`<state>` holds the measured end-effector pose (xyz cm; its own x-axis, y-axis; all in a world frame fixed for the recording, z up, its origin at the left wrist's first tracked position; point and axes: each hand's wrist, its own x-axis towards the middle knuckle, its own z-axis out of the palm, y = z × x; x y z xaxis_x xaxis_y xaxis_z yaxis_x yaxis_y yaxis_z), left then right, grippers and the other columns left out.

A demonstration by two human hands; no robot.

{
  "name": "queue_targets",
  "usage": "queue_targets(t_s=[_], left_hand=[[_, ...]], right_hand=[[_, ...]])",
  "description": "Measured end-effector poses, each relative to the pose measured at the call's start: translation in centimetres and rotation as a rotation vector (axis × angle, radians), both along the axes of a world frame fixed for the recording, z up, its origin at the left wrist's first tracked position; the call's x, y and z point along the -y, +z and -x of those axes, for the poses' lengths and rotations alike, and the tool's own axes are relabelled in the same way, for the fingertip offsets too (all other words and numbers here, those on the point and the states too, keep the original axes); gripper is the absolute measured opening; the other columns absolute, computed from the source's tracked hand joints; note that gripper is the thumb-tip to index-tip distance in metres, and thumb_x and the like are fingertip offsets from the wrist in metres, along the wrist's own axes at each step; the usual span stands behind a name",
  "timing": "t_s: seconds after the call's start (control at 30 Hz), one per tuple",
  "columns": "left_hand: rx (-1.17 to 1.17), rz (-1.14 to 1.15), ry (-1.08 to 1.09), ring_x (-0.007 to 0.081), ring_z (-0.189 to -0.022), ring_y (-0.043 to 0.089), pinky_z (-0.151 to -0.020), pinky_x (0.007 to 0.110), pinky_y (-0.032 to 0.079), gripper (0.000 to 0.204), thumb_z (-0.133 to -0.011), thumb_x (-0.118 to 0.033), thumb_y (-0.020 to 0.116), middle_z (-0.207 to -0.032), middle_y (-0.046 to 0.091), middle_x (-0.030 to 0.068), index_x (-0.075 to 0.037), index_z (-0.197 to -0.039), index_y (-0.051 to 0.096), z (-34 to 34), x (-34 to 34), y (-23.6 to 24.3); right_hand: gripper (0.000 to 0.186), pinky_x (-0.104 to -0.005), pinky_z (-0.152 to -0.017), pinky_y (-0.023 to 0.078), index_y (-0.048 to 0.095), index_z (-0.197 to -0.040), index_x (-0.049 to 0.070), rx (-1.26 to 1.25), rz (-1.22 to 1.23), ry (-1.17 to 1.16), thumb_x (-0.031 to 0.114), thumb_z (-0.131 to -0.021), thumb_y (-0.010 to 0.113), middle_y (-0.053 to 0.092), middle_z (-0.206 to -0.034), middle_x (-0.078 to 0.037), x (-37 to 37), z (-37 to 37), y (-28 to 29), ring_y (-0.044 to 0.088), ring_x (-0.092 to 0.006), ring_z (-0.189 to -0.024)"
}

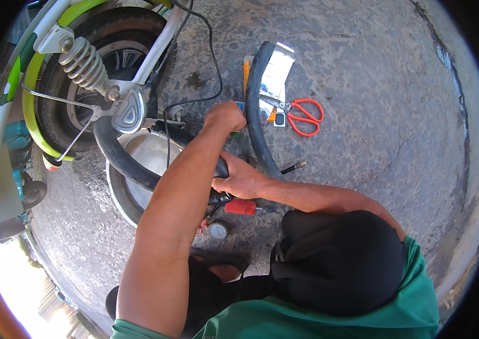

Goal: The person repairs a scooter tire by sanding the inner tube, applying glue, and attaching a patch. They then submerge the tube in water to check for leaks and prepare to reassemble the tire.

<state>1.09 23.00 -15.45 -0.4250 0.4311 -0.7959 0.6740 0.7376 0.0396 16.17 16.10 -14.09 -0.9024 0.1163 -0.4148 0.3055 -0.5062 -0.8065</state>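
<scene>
Head view: left hand (225,116) fisted, contents hidden; right hand (242,178) clamped on black inner tube (253,113) over metal basin (118,195); red scissors (305,117) on concrete ground (363,85).

A single head-worn fisheye camera looks steeply down, at close range, onto the person's forearms and the concrete ground (363,68).

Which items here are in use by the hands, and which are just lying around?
In use:
- black inner tube, pressed by the left hand and gripped by the right hand
- metal basin, tube looped over it

Lying about:
- red scissors
- foil sheet
- round gauge
- red-handled tool
- scooter wheel
</scene>
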Motion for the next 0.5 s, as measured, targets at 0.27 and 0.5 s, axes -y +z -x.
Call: queue_targets(t_s=[0.27,0.5], left_hand=[[0.036,-0.044,0.01,0.0229,-0.065,0.071,-0.062,0.037,0.057,0.024,-0.08,-0.014,0.058,-0.081,0.073,0.0156,0.003,-0.089,0.073,2.2,0.0,6.3],[0.405,-0.622,0.131,0.0147,-0.084,0.069,-0.075,0.032,0.055,0.027,-0.088,-0.019,0.064,-0.089,0.071,0.009,0.003,-0.104,0.068,3.3,9.7,17.9]], right_hand=[[0.046,-0.033,-0.063,0.047,0.05,-0.123,-0.002,0.054,-0.043,0.023,0.017,-0.086,0.071,0.064,-0.079,-0.006,-0.5,0.3,0.7,0.06,-0.0136,-0.07],[0.041,-0.0317,-0.065,0.047,0.052,-0.118,0.0,0.058,-0.024,-0.015,0.018,-0.088,0.073,0.064,-0.081,-0.004,-0.8,0.1,0.6,0.059,-0.0117,-0.071]])
